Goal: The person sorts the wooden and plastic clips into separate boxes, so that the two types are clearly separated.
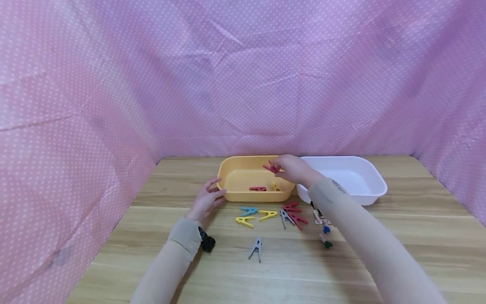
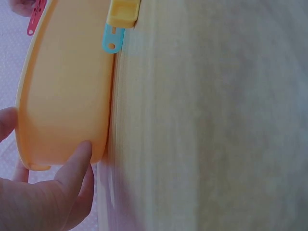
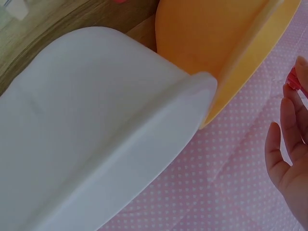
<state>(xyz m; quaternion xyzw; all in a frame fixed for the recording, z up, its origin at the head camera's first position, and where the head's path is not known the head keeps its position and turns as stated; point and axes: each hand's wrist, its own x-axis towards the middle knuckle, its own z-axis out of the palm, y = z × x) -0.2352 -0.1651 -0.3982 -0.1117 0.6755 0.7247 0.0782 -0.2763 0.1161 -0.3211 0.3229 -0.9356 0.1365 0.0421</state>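
Observation:
My right hand (image 1: 295,167) pinches a red clothespin (image 1: 269,169) above the right part of the orange-yellow basin (image 1: 247,196). In the right wrist view only a small piece of that clothespin (image 3: 292,79) shows between thumb and fingertips. The left hand (image 1: 206,200) rests its fingers on the left end of the basin; in the left wrist view, fingers (image 2: 74,166) touch the corner's outer wall. Inside the basin lie a red clothespin (image 1: 257,188) and a yellow clothespin (image 1: 276,187).
A white basin (image 1: 373,198) stands right of the yellow one. In front lie a blue clothespin (image 1: 248,211), yellow clothespins (image 1: 268,215), red clothespins (image 1: 291,207) and grey clothespins (image 1: 256,249). Small wooden clips with hearts (image 1: 325,241) lie beneath the right forearm. Pink dotted cloth (image 1: 243,105) hangs behind.

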